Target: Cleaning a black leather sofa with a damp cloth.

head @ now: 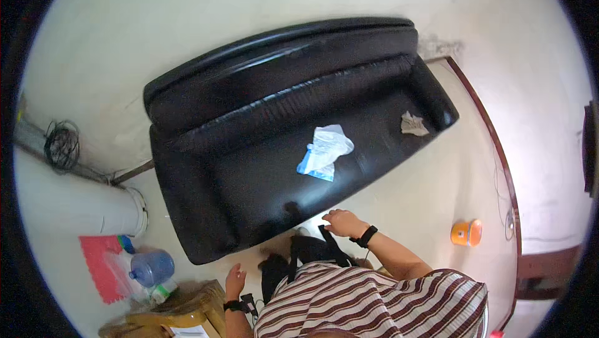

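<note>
A black leather sofa [281, 160] stands before me against the wall. On its seat lies a crumpled white and blue plastic bag or sheet [327, 150], and a small crumpled beige cloth or paper [413, 124] rests near the right armrest. My right hand [344, 223] is just off the sofa's front edge, beside a black strap, fingers partly bent; whether it touches the strap is unclear. My left hand [235, 281] hangs at the lower left, fingers loosely curled and apart, with nothing visible in it. Both wrists wear black bands.
On the left are a white cylindrical container [124, 211], a red sheet [100, 268], a blue water jug [152, 268], a wooden piece of furniture [206, 307] and a coil of black cable [62, 146]. An orange bin [466, 233] stands on the floor at right.
</note>
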